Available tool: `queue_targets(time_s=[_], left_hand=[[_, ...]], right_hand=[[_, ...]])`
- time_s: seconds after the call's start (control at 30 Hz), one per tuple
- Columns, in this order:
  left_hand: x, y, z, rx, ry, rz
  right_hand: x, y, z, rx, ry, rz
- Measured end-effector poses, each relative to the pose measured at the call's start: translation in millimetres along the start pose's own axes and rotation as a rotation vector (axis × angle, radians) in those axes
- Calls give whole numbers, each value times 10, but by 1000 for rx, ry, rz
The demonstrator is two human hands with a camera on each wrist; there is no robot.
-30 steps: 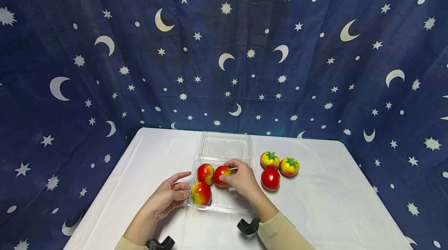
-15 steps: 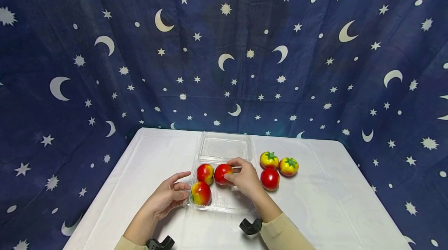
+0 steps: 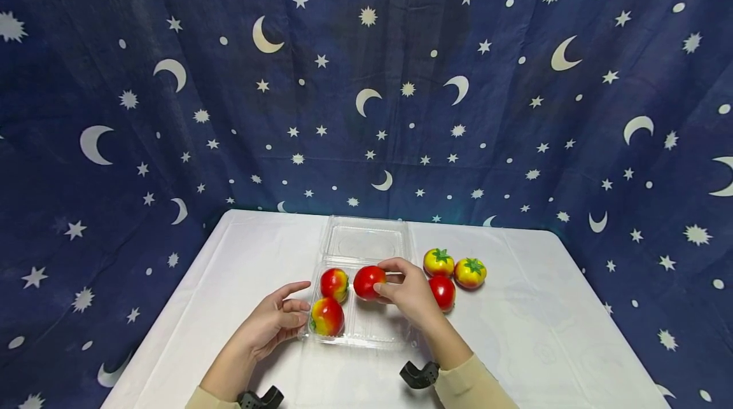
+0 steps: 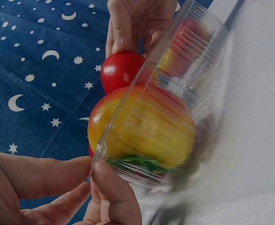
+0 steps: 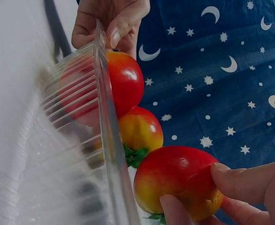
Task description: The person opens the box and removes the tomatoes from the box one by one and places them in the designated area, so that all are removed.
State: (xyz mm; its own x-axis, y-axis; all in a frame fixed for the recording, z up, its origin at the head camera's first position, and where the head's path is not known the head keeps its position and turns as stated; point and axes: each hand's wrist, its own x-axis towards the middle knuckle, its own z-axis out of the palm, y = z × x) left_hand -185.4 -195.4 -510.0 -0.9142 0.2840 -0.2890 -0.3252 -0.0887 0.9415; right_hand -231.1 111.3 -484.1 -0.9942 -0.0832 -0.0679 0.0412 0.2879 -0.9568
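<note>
My right hand (image 3: 408,292) grips a red-and-yellow, tomato-like fruit (image 3: 369,282) with a green calyx, between thumb and fingers. In the right wrist view this fruit (image 5: 175,183) stands out past the rim of a clear plastic clamshell box (image 3: 378,332). Two like fruits sit in the left half of the box, a rear one (image 3: 334,285) and a front one (image 3: 328,317). My left hand (image 3: 277,321) is at the box's left side. The left wrist view shows its thumb and forefinger pinching the box rim (image 4: 110,129).
The open lid (image 3: 366,238) lies flat behind the box on a white-covered table (image 3: 532,320). Right of the box are three more fruits: two with the calyx up (image 3: 439,263), (image 3: 471,273) and a red one (image 3: 443,293). A dark blue curtain (image 3: 321,97) hangs behind.
My right hand has moved a little right with the fruit, away from the rear fruit in the box. The left hand has stayed at the box's left side.
</note>
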Motion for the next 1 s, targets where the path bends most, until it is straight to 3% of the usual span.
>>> queue_targets(time_s=[0.17, 0.7, 1.0], left_hand=[[-2, 1, -3, 6, 5, 0], [-14, -4, 6, 0, 1, 1], [-18, -4, 3, 1, 1, 0]], right_hand=[[-35, 10, -55, -5, 34, -16], [-115, 23, -283, 219, 24, -3], [-180, -14, -426, 264, 27, 6]])
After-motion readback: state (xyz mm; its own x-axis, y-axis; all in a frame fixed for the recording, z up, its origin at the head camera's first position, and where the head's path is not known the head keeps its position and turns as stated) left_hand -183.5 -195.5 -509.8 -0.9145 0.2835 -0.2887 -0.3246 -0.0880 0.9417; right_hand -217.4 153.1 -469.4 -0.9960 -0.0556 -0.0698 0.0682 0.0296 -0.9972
